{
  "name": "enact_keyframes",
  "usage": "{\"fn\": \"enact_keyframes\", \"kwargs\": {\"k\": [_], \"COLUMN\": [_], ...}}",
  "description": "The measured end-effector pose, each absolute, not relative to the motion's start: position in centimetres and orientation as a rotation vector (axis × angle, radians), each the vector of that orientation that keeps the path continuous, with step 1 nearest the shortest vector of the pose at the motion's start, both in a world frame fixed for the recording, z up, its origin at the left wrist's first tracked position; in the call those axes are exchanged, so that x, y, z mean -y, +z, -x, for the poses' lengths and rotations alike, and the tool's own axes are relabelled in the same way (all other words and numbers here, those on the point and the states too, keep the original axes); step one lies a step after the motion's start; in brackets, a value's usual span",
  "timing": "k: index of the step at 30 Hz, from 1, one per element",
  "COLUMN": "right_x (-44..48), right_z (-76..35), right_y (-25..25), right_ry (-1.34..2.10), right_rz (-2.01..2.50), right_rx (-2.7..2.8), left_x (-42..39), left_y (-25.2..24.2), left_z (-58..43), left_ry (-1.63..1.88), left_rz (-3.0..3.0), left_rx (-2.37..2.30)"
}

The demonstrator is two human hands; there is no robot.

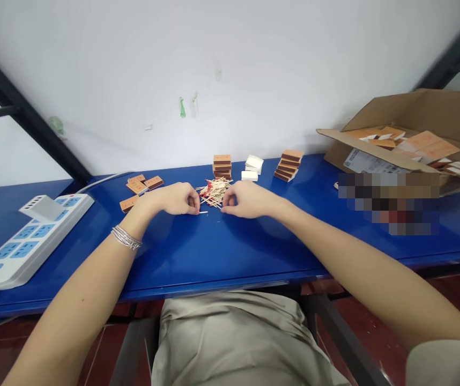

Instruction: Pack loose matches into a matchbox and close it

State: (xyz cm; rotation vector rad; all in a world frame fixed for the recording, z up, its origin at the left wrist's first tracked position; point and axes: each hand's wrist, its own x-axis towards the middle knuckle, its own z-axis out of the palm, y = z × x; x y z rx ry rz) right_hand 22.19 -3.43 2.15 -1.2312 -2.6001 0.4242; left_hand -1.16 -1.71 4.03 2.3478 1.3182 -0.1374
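A small heap of red-tipped matchsticks (214,192) lies on the blue table (198,252). My left hand (176,199) rests just left of the heap, fingers curled and pinched at a matchstick near its edge. On the heap's right side, my right hand (243,199) is curled too, with its fingertips pinched together close to the matches; what they hold is too small to make out. A silver bracelet (126,237) sits on my left wrist.
Behind the heap stand a stack of brown matchboxes (222,166), white inner trays (253,166) and another brown stack (289,164). Loose brown boxes (139,186) lie at the left. A white power strip (29,236) is far left; an open cardboard carton (410,139) is far right.
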Motion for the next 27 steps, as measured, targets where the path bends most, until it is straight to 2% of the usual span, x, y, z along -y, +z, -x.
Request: {"fn": "enact_keyframes", "kwargs": {"k": [7, 11, 20, 27], "right_x": [3.7, 3.2, 3.8, 3.9], "right_z": [-20.9, -22.3, -22.8, -22.5], "right_y": [0.8, 2.0, 3.1, 2.7], "right_ry": [0.291, 0.379, 0.508, 0.452], "right_rz": [1.462, 1.558, 1.314, 1.267], "right_rx": [2.558, 2.625, 2.743, 2.667], "left_x": [2.2, 2.3, 2.8, 3.1], "left_y": [3.9, 3.8, 4.2, 3.4], "left_z": [0.2, -0.1, -0.6, -1.6], "left_ry": [-0.094, -0.032, -0.075, 0.191], "left_rz": [-2.333, -2.324, -2.343, -2.453], "left_rx": [-1.238, -1.223, -1.192, -1.237]}}
